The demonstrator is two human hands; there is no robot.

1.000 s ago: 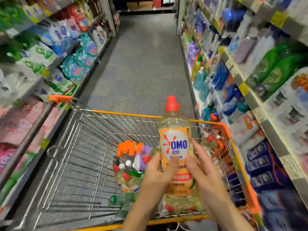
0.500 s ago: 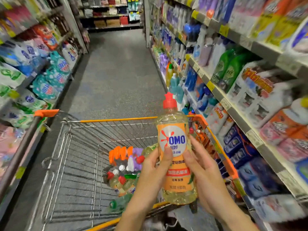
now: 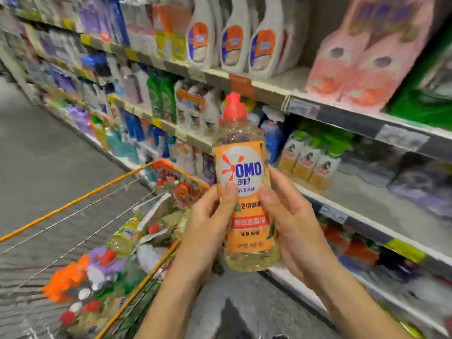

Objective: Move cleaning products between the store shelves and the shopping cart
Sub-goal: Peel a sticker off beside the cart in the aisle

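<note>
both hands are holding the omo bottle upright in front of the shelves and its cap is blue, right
Not quite: the cap is red, not blue. The head view shows the rest is right: the left hand and the right hand hold the OMO bottle upright in front of the shelves.

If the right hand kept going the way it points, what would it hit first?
The right hand, gripping the OMO bottle, would probably reach the middle shelf edge first; blur leaves depth unclear.
</note>
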